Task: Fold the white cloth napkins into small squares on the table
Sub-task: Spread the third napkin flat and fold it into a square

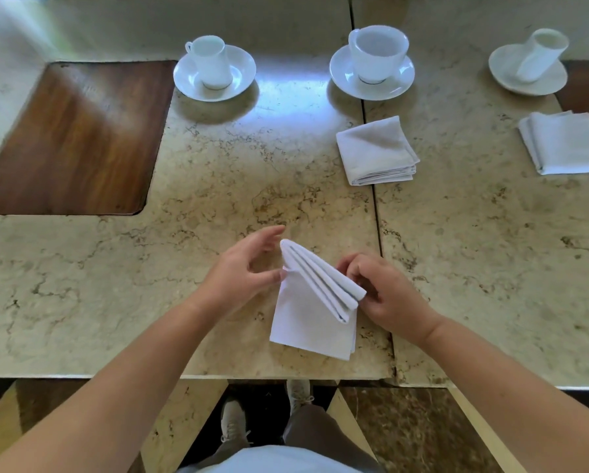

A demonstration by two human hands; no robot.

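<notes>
A white cloth napkin (306,312) lies on the marble table (149,285) near its front edge, partly folded, with its upper layers raised in a ridge. My right hand (385,295) pinches the right end of that raised fold. My left hand (245,268) is at the napkin's left edge, thumb tip touching the cloth and fingers spread above the table. Two folded napkins lie farther back: one (376,151) right of centre and one (562,141) at the far right.
Three white cups on saucers stand along the back: one at left (214,68), one in the middle (373,61), one at right (530,63). A dark wood inset (78,138) fills the table's left. A seam (376,206) splits the tabletop.
</notes>
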